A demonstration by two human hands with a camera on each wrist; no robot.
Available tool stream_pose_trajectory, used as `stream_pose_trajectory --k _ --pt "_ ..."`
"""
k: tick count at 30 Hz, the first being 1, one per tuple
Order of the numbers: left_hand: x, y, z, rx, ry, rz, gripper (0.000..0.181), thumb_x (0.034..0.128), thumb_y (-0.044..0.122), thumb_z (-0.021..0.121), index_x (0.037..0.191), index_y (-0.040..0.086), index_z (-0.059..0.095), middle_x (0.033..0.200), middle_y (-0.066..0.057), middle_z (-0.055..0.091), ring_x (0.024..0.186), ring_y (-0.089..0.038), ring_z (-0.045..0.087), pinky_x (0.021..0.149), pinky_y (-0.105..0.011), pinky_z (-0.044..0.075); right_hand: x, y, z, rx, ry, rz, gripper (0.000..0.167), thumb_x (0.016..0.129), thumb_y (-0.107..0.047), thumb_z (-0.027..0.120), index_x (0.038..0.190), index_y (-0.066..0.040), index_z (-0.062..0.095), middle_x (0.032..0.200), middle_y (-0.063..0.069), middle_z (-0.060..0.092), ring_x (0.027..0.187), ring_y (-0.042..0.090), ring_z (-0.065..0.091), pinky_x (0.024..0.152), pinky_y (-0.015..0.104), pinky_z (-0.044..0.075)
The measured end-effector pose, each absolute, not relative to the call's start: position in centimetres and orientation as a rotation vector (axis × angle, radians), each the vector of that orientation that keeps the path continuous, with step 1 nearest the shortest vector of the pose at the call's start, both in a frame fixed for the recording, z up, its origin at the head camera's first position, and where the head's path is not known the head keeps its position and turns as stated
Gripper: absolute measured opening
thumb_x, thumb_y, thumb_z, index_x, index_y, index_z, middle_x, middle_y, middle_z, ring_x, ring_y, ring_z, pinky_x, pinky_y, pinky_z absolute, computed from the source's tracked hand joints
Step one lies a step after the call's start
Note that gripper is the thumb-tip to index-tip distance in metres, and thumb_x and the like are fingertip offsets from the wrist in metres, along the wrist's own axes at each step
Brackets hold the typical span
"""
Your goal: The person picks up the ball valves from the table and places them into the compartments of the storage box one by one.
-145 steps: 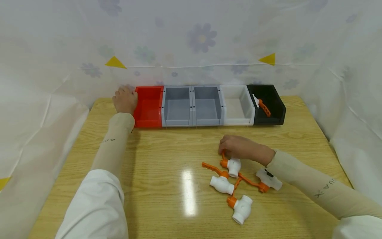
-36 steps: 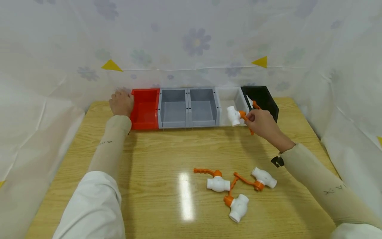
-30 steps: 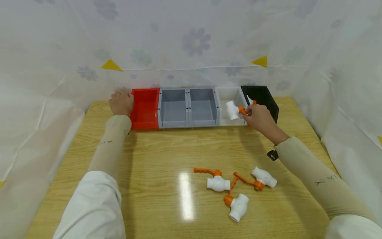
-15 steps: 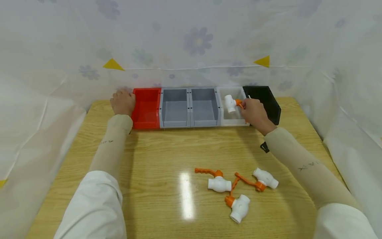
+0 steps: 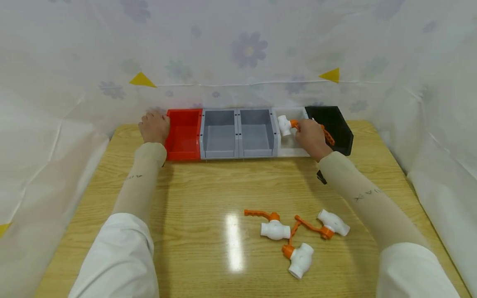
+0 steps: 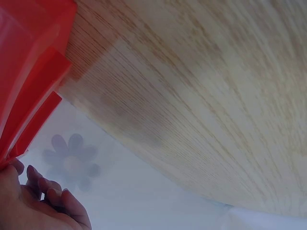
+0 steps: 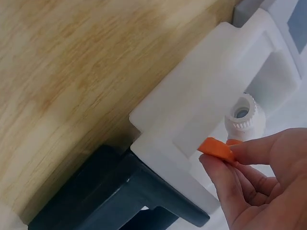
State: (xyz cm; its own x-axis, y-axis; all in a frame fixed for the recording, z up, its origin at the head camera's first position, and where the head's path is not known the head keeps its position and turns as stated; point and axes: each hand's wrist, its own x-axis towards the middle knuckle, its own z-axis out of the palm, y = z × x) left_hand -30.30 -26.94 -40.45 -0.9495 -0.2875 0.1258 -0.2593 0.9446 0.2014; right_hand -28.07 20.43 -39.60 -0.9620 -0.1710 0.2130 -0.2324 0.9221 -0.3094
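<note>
My right hand [image 5: 311, 136] pinches the orange handle [image 7: 218, 149] of a white ball valve [image 5: 285, 125] over the white bin [image 5: 293, 152]. In the right wrist view the valve's white body [image 7: 245, 118] shows one pipe opening, partly behind the bin's wall. At the far left, my left hand [image 5: 154, 126] rests beside the red bin [image 5: 184, 154]. Its thumb touches the red bin near the rim in the left wrist view, and the other fingers [image 6: 53, 190] hang loosely curled, holding nothing.
Two grey bins [image 5: 220, 154] stand between the red and white ones. A black bin [image 5: 344, 134] at the right end holds another orange-handled valve [image 5: 328, 135]. On the wooden table [image 5: 201, 198] lie three more valves: one left [image 5: 275, 230], one right [image 5: 333, 222], one in front [image 5: 301, 260].
My right hand has picked up a valve from the table group, carried it forward to the bins, then moved it left and deeper over the white bin. The left hand stays put.
</note>
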Motion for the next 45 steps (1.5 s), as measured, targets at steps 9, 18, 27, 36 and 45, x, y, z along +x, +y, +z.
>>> stream_pose_trajectory --k 9,18,27,36,45 --pt "-30.2 -26.9 -40.3 0.406 -2.952 -0.279 0.048 0.0973 0.029 0.022 0.111 -0.012 0.044 0.114 -0.029 0.048 0.104 -0.045 0.044 0.09 -0.057 0.035 -28.8 20.0 -40.9 0.272 -3.008 0.535 0.03 0.09 -0.005 0.048 0.061 -0.006 0.046 0.053 0.004 0.033 0.044 0.019 0.034 0.043 0.032 0.028" --pt "-30.0 -27.3 -40.4 0.417 -2.951 -0.268 0.048 0.0972 0.029 0.021 0.108 -0.011 0.045 0.113 -0.029 0.048 0.103 -0.045 0.044 0.089 -0.057 0.035 -29.2 19.3 -41.3 0.245 -3.084 0.463 0.028 0.092 -0.015 0.053 0.068 0.0 0.058 0.06 0.013 0.053 0.052 0.025 0.048 0.047 0.035 0.035" --pt "-29.7 -27.2 -40.2 0.42 -2.952 -0.274 0.048 0.0974 0.029 0.022 0.109 -0.011 0.045 0.113 -0.028 0.048 0.103 -0.044 0.044 0.089 -0.056 0.035 -29.9 18.9 -42.0 0.221 -3.079 0.483 0.024 0.091 -0.014 0.052 0.077 0.003 0.06 0.067 0.015 0.057 0.055 0.026 0.052 0.048 0.036 0.038" --pt "-29.8 -27.3 -40.4 0.424 -2.941 -0.298 0.047 0.0968 0.029 0.023 0.107 -0.01 0.045 0.112 -0.028 0.048 0.103 -0.044 0.044 0.089 -0.056 0.035 -30.1 18.8 -42.5 0.216 -3.081 0.432 0.018 0.088 -0.01 0.056 0.088 0.008 0.06 0.079 0.022 0.061 0.065 0.03 0.057 0.056 0.041 0.044" --pt "-29.7 -27.2 -40.1 0.422 -2.957 -0.304 0.049 0.0972 0.03 0.022 0.112 -0.012 0.044 0.115 -0.029 0.048 0.104 -0.044 0.044 0.09 -0.056 0.035 -30.4 18.7 -42.6 0.188 -3.1 0.405 0.018 0.087 -0.009 0.057 0.089 0.008 0.06 0.079 0.022 0.06 0.065 0.03 0.058 0.055 0.041 0.045"
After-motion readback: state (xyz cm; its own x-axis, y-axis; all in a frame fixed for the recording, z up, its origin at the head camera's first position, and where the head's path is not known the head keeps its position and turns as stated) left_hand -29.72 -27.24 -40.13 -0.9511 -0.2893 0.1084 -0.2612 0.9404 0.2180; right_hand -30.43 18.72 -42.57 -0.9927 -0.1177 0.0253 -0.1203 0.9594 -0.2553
